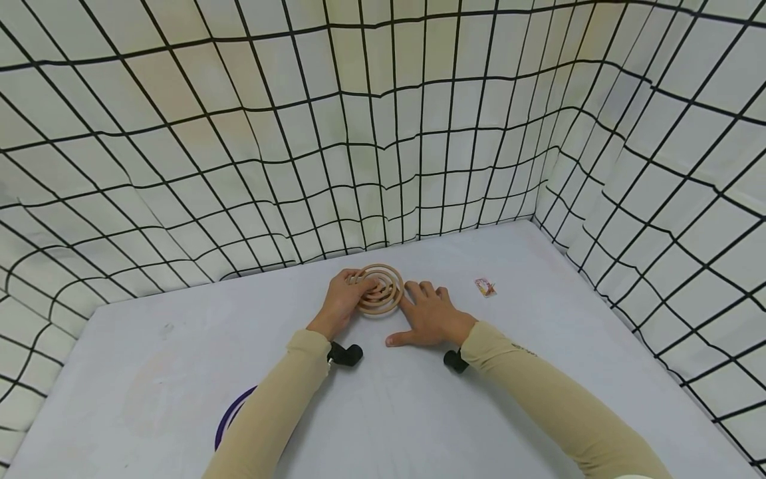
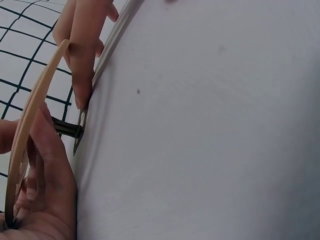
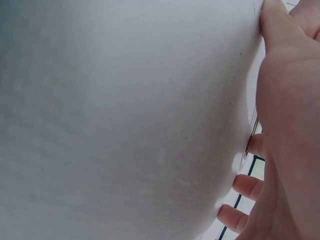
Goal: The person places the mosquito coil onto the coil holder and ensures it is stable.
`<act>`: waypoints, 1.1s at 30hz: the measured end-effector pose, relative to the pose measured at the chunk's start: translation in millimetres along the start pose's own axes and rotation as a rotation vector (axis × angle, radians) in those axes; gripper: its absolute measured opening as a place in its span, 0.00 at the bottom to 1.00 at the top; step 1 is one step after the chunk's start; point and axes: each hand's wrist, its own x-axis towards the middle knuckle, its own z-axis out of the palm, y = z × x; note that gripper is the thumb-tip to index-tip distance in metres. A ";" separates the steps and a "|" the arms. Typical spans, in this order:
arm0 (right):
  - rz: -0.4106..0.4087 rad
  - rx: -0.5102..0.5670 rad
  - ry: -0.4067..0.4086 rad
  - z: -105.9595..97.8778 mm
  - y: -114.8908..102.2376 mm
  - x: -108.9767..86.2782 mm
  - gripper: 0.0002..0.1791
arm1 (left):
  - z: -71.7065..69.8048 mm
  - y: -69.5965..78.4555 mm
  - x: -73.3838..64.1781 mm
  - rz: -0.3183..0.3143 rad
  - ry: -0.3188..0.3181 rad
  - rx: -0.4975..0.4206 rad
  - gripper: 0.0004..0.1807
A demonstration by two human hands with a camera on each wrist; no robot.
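Observation:
My left hand [image 1: 342, 303] grips the left side of a tan piece made of several concentric rings [image 1: 375, 313], thumb laid over it. In the left wrist view the outer ring [image 2: 31, 112] stands on edge above the left fingers. Beyond it, a short dark post [image 2: 67, 128] meets a thin flat plate seen edge-on. My right hand [image 1: 432, 318] lies spread on the white surface right of the rings, its index fingertip at their rim. In the left wrist view, a right fingertip [image 2: 81, 100] reaches the plate's edge. Several right fingertips [image 3: 247, 186] touch the surface.
The white table [image 1: 383, 412] is bordered by black netting [image 1: 383, 146] over white sheeting, at the back and both sides. A small printed card [image 1: 485, 287] lies right of the right hand. A purple curved band [image 1: 226, 419] shows beside the left forearm.

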 end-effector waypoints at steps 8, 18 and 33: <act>-0.002 0.010 0.001 0.1 0.2 -0.4 0.60 | 0.8 2.3 -0.4 -0.006 -0.005 0.000 0.32; 0.000 0.009 0.000 2.2 1.3 0.5 0.60 | 1.4 3.3 -0.9 -0.020 -0.009 -0.007 0.33; -0.004 0.009 0.003 2.6 1.3 -0.3 0.59 | 0.1 -1.5 2.7 -0.018 -0.013 0.010 0.32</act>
